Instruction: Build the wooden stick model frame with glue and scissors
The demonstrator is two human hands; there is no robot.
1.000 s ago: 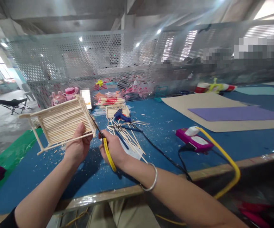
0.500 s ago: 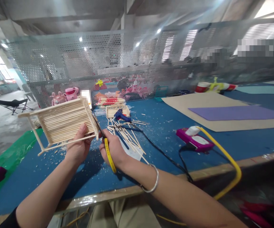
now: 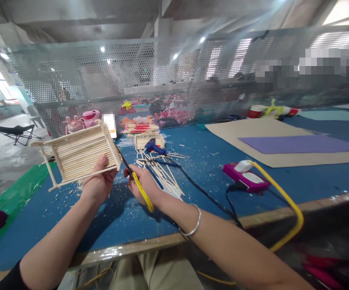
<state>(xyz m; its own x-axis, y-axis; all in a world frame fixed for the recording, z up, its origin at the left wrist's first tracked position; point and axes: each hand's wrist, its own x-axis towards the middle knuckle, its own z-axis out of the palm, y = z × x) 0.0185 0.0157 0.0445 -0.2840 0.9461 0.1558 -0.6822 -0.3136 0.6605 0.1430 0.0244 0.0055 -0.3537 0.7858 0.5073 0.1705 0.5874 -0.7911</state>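
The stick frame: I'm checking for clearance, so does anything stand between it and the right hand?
Only the yellow-handled tool held in the right hand: its dark end is beside the stick frame. Nothing else visible lies between them.

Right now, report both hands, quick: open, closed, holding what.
Left hand: closed, gripping the wooden-stick frame by its lower right part.
Right hand: closed around the yellow-handled tool.
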